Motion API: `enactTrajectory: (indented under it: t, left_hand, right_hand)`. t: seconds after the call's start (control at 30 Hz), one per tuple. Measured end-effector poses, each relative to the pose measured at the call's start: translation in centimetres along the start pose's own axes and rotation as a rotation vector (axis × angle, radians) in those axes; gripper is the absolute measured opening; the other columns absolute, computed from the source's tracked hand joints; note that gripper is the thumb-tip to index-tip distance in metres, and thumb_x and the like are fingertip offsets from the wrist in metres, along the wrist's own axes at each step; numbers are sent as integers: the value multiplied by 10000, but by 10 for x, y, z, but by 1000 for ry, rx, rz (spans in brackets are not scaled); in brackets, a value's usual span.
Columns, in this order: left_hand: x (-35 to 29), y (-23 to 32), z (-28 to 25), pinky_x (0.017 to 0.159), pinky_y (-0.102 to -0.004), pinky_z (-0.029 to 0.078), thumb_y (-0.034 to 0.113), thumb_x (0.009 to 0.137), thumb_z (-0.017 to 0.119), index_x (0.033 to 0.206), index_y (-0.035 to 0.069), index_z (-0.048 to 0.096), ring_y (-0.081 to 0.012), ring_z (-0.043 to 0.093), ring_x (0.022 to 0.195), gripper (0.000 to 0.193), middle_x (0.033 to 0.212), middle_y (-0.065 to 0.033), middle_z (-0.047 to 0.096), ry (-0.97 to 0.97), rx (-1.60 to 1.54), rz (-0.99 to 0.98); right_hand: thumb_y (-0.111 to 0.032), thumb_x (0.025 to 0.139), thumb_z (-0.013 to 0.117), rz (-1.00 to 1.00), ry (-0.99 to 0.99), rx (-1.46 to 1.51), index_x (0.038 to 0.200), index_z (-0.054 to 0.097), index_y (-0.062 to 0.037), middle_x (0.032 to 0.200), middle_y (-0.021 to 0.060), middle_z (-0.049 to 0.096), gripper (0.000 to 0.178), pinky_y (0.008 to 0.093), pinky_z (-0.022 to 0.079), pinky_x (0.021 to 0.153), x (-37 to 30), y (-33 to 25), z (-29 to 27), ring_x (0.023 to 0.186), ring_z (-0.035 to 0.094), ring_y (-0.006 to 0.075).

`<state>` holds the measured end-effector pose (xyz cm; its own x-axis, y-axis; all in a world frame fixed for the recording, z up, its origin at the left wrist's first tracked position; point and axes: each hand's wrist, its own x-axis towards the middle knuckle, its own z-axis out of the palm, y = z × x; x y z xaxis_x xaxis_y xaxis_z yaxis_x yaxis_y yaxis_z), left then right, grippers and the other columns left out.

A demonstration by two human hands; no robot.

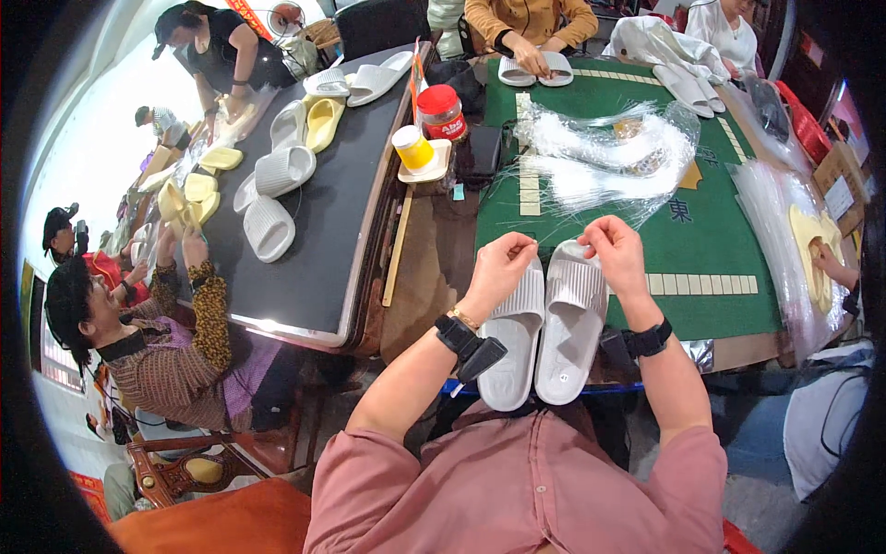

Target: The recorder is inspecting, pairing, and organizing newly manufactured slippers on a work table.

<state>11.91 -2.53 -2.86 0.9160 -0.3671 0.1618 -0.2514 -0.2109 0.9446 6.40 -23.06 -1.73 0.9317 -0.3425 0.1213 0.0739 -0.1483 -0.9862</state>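
Observation:
A pair of light grey slide sandals lies at the table's near edge, toes away from me: the left slipper (508,360) and the right slipper (568,342), side by side. Above the toe of the left one, my left hand (503,268) is closed in a pinch. My right hand (616,254) pinches likewise at the toe of the right one. What the fingertips hold is too fine to make out. Just beyond my hands lies a bundle of thin clear plastic strands (609,166), some loose ends reaching toward my fingers.
Rows of pale tiles (701,283) line the green table top (637,222). A red-lidded jar (441,113) and a yellow-white tub (413,148) stand left. Clear plastic bags (780,249) lie right. Co-workers handle slippers around; more grey slippers (269,228) rest on the dark table (323,222).

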Motion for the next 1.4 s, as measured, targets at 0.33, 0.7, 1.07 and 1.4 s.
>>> enactTrajectory:
  t: [0.33,0.7,1.07,1.4]
  left_hand:
    - [-10,1,11,647,-245,487,108,870,655,961,-11,691,-74,598,700,154,773,-46,681,-15,50,33]
    - [-11,2,14,666,-272,516,85,819,679,915,-15,700,-139,653,707,140,805,-108,694,30,46,-33]
    - [-11,-5,16,651,-243,500,103,825,703,921,4,710,-80,622,704,138,790,-55,699,66,56,-1]
    - [-12,-9,21,685,-327,518,84,797,673,887,12,708,-234,659,749,120,821,-147,674,107,91,115]
  right_hand:
    - [-33,843,600,-74,-99,-108,909,661,24,745,93,658,106,272,497,615,-26,5,36,656,623,136]
    - [-53,825,622,-163,-51,-193,920,654,10,776,114,660,119,296,504,633,-27,12,40,665,630,175]
    - [-62,809,621,-175,-66,-241,903,658,1,772,131,650,119,318,495,622,-26,10,40,668,630,217]
    - [8,846,588,-180,-99,-271,898,633,22,761,55,618,71,251,455,579,-25,12,39,640,562,102]
